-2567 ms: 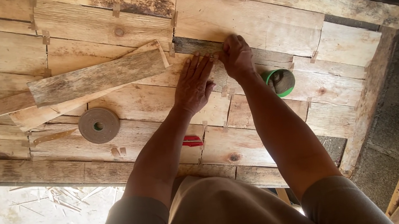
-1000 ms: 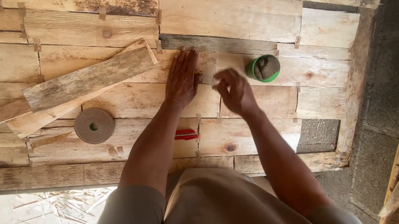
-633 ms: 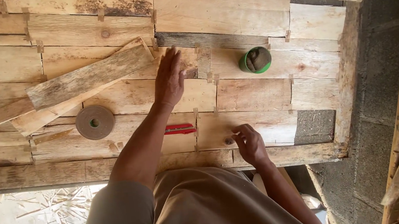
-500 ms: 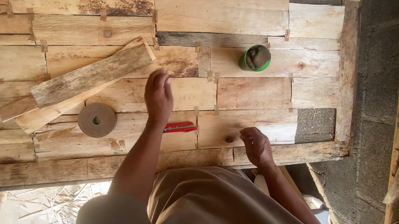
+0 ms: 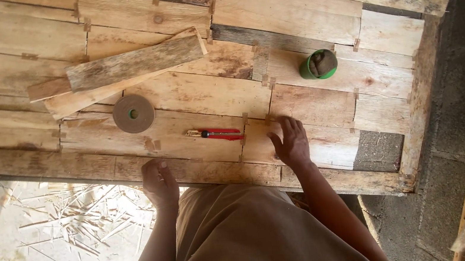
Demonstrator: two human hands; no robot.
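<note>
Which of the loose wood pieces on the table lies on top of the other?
The darker grey plank lies on top; the paler, longer strip sticks out beneath it toward the table's near edge.

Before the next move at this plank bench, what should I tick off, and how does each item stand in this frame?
1. Left hand empty, resting at the near edge of the bench: ok.
2. Right hand empty, flat on the planks: ok.
3. Red-handled tool between the hands, untouched: ok.
4. Round disc lying flat, apart from both hands: ok.
5. Green cup upright: cannot tell.
6. Loose board lies steady on the board under it: cannot tell.
</note>
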